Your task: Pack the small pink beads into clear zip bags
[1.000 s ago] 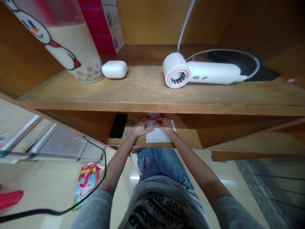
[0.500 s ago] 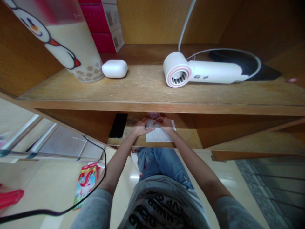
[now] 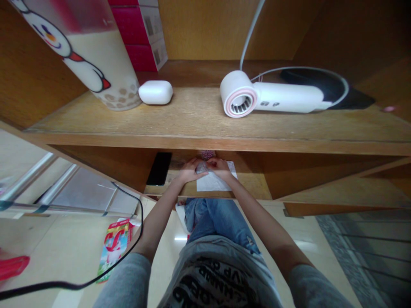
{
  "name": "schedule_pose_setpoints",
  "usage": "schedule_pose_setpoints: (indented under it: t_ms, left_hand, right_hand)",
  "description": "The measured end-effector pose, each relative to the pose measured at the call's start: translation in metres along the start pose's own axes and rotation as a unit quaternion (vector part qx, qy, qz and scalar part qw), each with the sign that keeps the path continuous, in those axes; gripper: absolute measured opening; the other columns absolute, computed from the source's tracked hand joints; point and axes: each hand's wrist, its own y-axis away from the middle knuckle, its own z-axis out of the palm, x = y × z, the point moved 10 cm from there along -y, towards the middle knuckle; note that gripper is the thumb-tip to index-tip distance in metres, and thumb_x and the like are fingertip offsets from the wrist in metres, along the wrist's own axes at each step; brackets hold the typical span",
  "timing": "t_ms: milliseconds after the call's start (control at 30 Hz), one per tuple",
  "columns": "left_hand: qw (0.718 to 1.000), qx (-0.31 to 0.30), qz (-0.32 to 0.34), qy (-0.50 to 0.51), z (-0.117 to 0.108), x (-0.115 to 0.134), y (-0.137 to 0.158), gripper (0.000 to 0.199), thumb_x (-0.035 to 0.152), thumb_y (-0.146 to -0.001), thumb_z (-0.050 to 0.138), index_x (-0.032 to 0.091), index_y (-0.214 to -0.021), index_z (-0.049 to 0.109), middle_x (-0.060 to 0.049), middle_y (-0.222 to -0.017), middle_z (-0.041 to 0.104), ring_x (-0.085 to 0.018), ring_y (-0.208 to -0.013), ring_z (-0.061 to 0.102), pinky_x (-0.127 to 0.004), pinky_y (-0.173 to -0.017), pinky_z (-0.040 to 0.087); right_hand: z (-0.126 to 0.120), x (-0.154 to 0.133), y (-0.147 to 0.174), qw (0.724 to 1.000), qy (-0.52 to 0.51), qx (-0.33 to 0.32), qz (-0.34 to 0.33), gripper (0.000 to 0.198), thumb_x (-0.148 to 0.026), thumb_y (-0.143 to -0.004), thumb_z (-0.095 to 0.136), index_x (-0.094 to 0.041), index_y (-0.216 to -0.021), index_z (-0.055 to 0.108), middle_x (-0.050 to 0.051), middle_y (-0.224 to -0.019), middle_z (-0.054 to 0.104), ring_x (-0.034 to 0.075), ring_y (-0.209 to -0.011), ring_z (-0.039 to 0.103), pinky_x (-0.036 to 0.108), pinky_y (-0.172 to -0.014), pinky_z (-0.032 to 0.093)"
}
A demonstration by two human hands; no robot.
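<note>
A white sheet of paper point(image 3: 212, 184) lies on the lower shelf between my forearms. My left hand point(image 3: 190, 170) rests at its left edge, thumb stretched out over the sheet and apart from the fingers. Close by, my right hand point(image 3: 218, 167) is closed in a pinch over the paper's upper part; what the fingertips hold is hidden. A small crinkled, see-through piece point(image 3: 202, 167) shows between the two hands, too small to name. Just behind them sits a pink-purple patterned thing point(image 3: 207, 155), partly covered by the upper shelf.
A black phone point(image 3: 159, 169) lies left of my hands. The upper shelf point(image 3: 192, 128) overhangs them, bearing a white hair dryer point(image 3: 282, 96), a white earbud case point(image 3: 156, 92), a milk tea cup point(image 3: 118, 77) and pink boxes point(image 3: 141, 57). A black cable point(image 3: 96, 280) crosses near my left arm.
My right hand has shifted slightly left, towards my left hand, over the paper. The left hand stays nearly in place, and the view has moved a little.
</note>
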Motion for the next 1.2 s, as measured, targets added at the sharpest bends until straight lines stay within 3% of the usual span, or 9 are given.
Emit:
schedule_pose_setpoints:
  t_ms: [567, 1200]
  left_hand:
    - [1.000, -0.012, -0.019, -0.011, 0.004, -0.005, -0.001, 0.055, 0.059, -0.072, 0.054, 0.020, -0.110, 0.053, -0.009, -0.108, 0.057, -0.024, -0.099, 0.055, -0.034, -0.084, 0.044]
    - [1.000, -0.013, -0.007, -0.002, 0.004, -0.004, -0.001, 0.056, 0.060, -0.072, 0.053, 0.019, -0.111, 0.053, -0.009, -0.111, 0.056, -0.024, -0.101, 0.055, -0.035, -0.085, 0.044]
  right_hand:
    - [-0.001, 0.005, -0.003, 0.994, 0.110, -0.015, 0.025, 0.021, -0.034, -0.081, 0.050, -0.028, -0.090, 0.068, 0.001, -0.095, 0.070, 0.019, -0.090, 0.062, 0.034, -0.087, 0.038]
    - [0.005, 0.005, -0.006, 0.993, 0.114, -0.020, 0.024, 0.021, -0.034, -0.081, 0.050, -0.026, -0.089, 0.068, 0.001, -0.091, 0.070, 0.020, -0.089, 0.062, 0.034, -0.086, 0.038]
